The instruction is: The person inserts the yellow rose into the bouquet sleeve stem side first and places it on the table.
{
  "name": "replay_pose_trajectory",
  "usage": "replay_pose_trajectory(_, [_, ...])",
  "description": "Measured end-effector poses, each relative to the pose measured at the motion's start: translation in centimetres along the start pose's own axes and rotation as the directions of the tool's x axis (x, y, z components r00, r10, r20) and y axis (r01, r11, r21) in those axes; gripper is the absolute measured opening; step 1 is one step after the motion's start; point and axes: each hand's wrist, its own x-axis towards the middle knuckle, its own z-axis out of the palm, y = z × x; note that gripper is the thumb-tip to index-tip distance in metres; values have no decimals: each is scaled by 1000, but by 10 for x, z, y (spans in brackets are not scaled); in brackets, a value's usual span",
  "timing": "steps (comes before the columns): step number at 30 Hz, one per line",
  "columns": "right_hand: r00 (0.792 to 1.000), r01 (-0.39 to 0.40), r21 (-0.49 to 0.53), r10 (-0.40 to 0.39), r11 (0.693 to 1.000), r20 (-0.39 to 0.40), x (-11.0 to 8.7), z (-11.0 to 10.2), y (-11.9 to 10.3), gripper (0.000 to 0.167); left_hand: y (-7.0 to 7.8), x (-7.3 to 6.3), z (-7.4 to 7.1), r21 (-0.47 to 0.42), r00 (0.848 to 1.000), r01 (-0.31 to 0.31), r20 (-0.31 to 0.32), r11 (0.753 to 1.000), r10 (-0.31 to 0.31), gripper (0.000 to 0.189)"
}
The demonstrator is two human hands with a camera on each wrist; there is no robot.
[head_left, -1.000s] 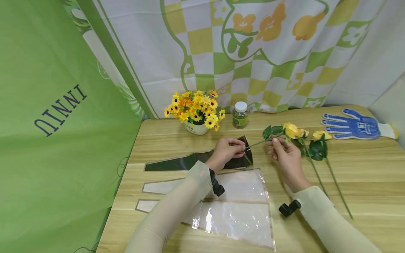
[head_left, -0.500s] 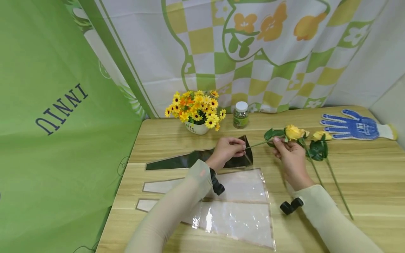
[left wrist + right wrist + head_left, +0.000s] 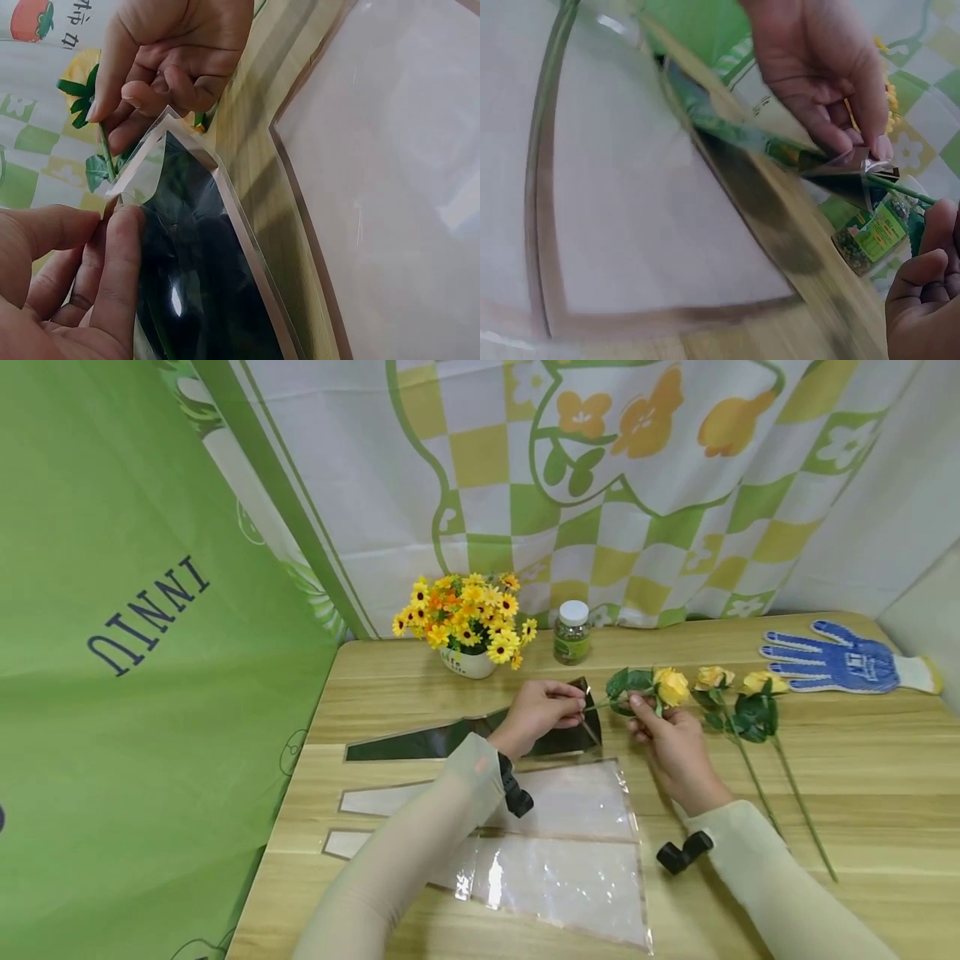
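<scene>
In the head view my left hand (image 3: 538, 717) pinches the top edge of a dark clear-fronted flower sleeve (image 3: 420, 743), holding its mouth apart. My right hand (image 3: 678, 747) grips a yellow rose (image 3: 671, 686) by its stem, just under the bloom. The stem runs leftward into the sleeve's mouth; its leaves (image 3: 627, 683) are outside. In the left wrist view the thumb and fingers (image 3: 120, 262) pinch the sleeve's rim, and the stem enters beside them. The right wrist view shows the green stem (image 3: 900, 187) passing into the sleeve. How deep the stem reaches is hidden.
Two more yellow roses (image 3: 714, 677) (image 3: 763, 682) lie to the right, near a blue-and-white glove (image 3: 840, 660). Pale flower sleeves (image 3: 570, 885) lie in front. A pot of yellow flowers (image 3: 467, 662) and a white-lidded jar (image 3: 572, 635) stand behind.
My right hand first shifts slightly right along the stem, then moves left with the rose, bringing bloom and leaves closer to the sleeve's mouth. My left hand stays nearly in place.
</scene>
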Motion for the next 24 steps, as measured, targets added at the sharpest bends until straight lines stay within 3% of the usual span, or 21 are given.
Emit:
replay_pose_trajectory(5, [999,-42,99,39,994,33,0,-1,-1,39,0,0,2,4,1000,-2,-3,1000,2,11])
replay_pose_trajectory(10, [998,-51,121,47,991,35,-1,-2,0,32,1,0,3,12,1000,-8,1,1000,8,10])
replay_pose_trajectory(15, [996,-88,82,86,993,32,-3,-4,4,27,0,1,3,19,1000,-9,-2,1000,9,12])
replay_pose_trajectory(24, [985,-163,-15,164,987,53,-4,-3,11,37,1,1,3,16,1000,-1,-7,1000,1,11])
